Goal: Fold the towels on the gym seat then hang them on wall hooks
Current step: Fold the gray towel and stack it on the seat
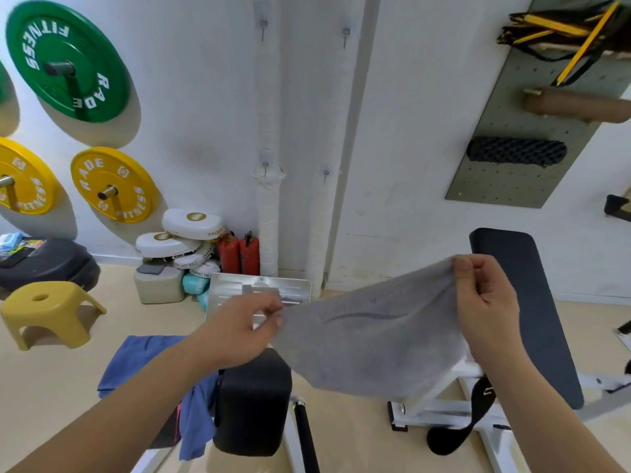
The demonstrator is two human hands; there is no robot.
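Head view, looking down at a grey towel (pixel 372 339) held in the air over the gym seat (pixel 252 401). Its long axis runs from lower left to upper right, and the top edge is pulled taut between the two hands; the rest sags below that edge. The left hand (pixel 239 331) pinches the left corner between thumb and fingertips. The right hand (pixel 485 302) pinches the raised right corner, thumb pressed to curled fingers. A blue towel (pixel 150 363) lies draped over the left side of the seat, one end hanging off the edge. The black bench pad (pixel 526 312) slants up to the right, just behind the grey towel. Four wall hooks (pixel 263 26) sit on the white wall above, with bare wall around them. The green plate (pixel 66 61) and the yellow plate (pixel 114 184) read "RADE FITNESS". A yellow stool (pixel 51 310) stands on open floor to the left.
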